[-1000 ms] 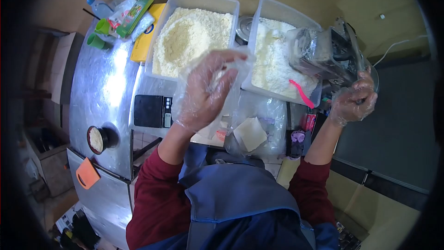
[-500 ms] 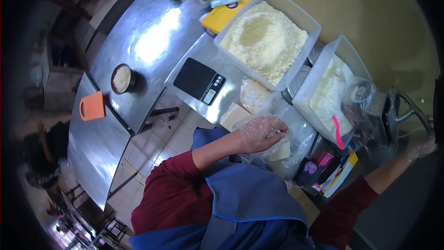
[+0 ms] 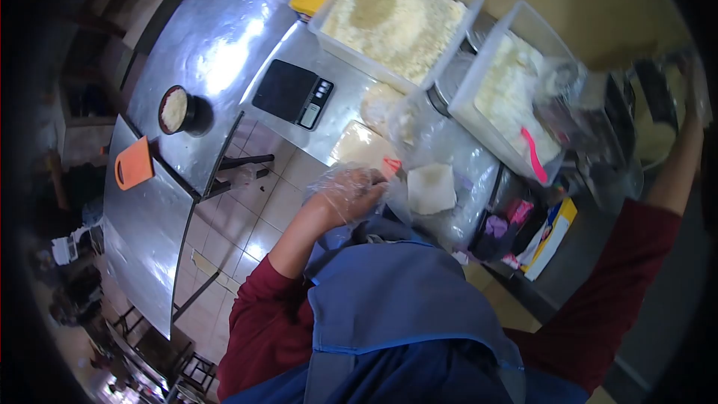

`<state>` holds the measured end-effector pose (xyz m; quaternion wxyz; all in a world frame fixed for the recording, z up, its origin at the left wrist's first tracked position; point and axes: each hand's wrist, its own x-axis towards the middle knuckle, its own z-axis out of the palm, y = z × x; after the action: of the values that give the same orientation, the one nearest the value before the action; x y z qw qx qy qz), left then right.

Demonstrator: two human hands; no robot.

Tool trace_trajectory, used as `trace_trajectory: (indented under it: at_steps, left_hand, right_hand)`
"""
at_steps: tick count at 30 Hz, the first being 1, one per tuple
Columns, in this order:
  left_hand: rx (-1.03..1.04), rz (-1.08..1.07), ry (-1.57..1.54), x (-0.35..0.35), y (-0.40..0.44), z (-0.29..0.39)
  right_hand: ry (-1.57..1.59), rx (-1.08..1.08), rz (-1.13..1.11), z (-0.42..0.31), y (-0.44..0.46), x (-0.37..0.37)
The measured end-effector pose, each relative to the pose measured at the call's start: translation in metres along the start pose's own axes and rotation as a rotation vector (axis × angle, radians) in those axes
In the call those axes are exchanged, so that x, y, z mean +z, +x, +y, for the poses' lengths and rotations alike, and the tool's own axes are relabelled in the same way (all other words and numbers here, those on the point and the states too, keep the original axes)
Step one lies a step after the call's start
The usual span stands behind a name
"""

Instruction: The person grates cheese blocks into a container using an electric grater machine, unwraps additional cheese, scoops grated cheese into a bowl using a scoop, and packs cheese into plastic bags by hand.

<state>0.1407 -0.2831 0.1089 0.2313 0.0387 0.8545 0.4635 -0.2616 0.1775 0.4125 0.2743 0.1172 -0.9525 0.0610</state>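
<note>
My left hand (image 3: 350,193), in a clear plastic glove, has its fingers curled together near the table's front edge; what they hold, if anything, is hidden. Just beyond it lie a pale flat block (image 3: 360,147) and a small red item (image 3: 392,165). A white square piece (image 3: 431,188) rests on clear plastic sheeting to its right. My right hand (image 3: 692,90) reaches to the far right edge, beside a dark, plastic-covered machine (image 3: 598,116); its fingers are dim and blurred. Two plastic tubs, one of pale crumbly flour-like powder (image 3: 396,22), one of white powder (image 3: 510,90), stand behind.
A black scale (image 3: 288,96) sits left of the tubs. Farther left are a dark bowl of white food (image 3: 175,111) and an orange board (image 3: 134,164). A pink handle (image 3: 534,154) leans in the right tub. Dark chairs stand at the lower left.
The view has turned and shifted. My left hand has come down from near the tubs to the table's front edge. My right arm now stretches farther out to the right.
</note>
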Motion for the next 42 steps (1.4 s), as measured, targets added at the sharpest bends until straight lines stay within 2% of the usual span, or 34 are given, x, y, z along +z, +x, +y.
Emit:
trace_trajectory:
  at_steps: [3,5,7,9,10,12,14,15,17,18,19,20,21,23,25,26,28,29,31,33,35,36,37,38,39,41,42]
  left_hand:
    - [-0.089,0.007,0.027,0.020,-0.005,-0.002]
    - [-0.192,-0.157,0.120,0.026,-0.004,0.003]
    - [-0.121,-0.155,0.149,0.039,-0.005,-0.001]
    - [-0.056,-0.149,0.171,0.058,-0.005,-0.015]
    - [-0.091,-0.140,0.181,0.070,-0.001,-0.026]
    - [-0.119,-0.134,0.203,0.105,0.007,-0.067]
    - [-0.122,0.013,0.260,0.141,0.013,-0.114]
    - [-0.116,0.012,0.270,0.142,0.013,-0.103]
    - [-0.493,0.174,-0.661,0.143,0.016,-0.068]
    - [-0.489,0.177,-0.650,0.146,0.018,-0.068]
    - [-0.571,0.178,-0.921,0.148,0.020,-0.071]
    - [-0.646,0.180,-1.194,0.152,0.022,-0.074]
    - [-0.641,0.193,-1.183,0.157,0.024,-0.081]
    - [-0.442,0.085,-1.329,0.168,0.030,-0.097]
    - [-0.482,0.189,-1.128,0.179,0.037,-0.098]
    - [-0.246,0.165,-0.784,0.181,0.036,-0.106]
    - [0.056,0.110,-0.264,0.173,0.032,-0.098]
    - [0.138,0.078,-0.099,0.166,0.032,-0.081]
    - [-0.018,0.111,-0.461,0.188,0.047,-0.087]
    - [0.018,0.142,-0.442,0.177,0.038,-0.063]
    - [0.056,0.159,-0.422,0.171,0.040,-0.055]
    - [0.162,0.163,-0.264,0.173,0.043,-0.059]
    - [0.260,0.164,-0.105,0.177,0.048,-0.064]
    - [-0.005,0.094,-0.396,0.189,0.061,-0.073]
    - [-0.006,0.104,-0.395,0.177,0.056,-0.064]
    - [-0.248,0.092,-0.415,0.154,0.039,-0.027]
    - [-0.022,0.026,-0.086,0.159,0.038,-0.035]
  right_hand:
    - [-0.074,0.020,-0.055,-0.013,0.000,0.004]
    - [-0.062,-0.012,0.018,-0.036,-0.022,-0.008]
    - [0.086,-0.078,0.129,-0.085,-0.085,-0.026]
    - [0.310,-0.116,0.085,-0.142,-0.160,-0.043]
    - [0.414,-0.111,-0.021,-0.169,-0.199,-0.048]
    - [0.562,-0.053,-0.385,-0.213,-0.261,-0.036]
    - [0.629,0.045,-0.770,-0.230,-0.310,0.003]
    - [0.681,0.077,-0.894,-0.228,-0.338,0.035]
    - [0.684,0.082,-0.828,-0.208,-0.413,0.127]
    - [0.667,0.203,-0.886,-0.206,-0.438,0.156]
    - [0.651,0.326,-0.945,-0.206,-0.457,0.174]
    - [0.662,0.327,-0.937,-0.206,-0.471,0.184]
    - [0.675,0.341,-0.901,-0.208,-0.484,0.191]
    - [0.714,0.331,-0.854,-0.211,-0.497,0.197]
    - [0.823,0.363,-0.837,-0.205,-0.501,0.203]
    - [0.808,0.378,-0.842,-0.205,-0.505,0.209]
    - [0.739,0.378,-0.887,-0.205,-0.509,0.215]
    - [0.682,0.365,-0.923,-0.207,-0.509,0.217]
    - [0.655,0.308,-0.883,-0.211,-0.511,0.214]
    - [0.619,0.268,-0.842,-0.209,-0.514,0.209]
    - [0.783,0.367,-0.908,-0.205,-0.517,0.205]
    - [0.788,0.350,-0.906,-0.207,-0.519,0.192]
    - [0.759,0.285,-0.807,-0.209,-0.520,0.172]
    - [0.730,0.222,-0.709,-0.213,-0.520,0.155]
    - [0.734,0.213,-0.709,-0.217,-0.520,0.146]
    - [0.579,0.006,-0.837,-0.224,-0.529,0.120]
    - [0.690,0.003,-0.914,-0.240,-0.522,0.101]
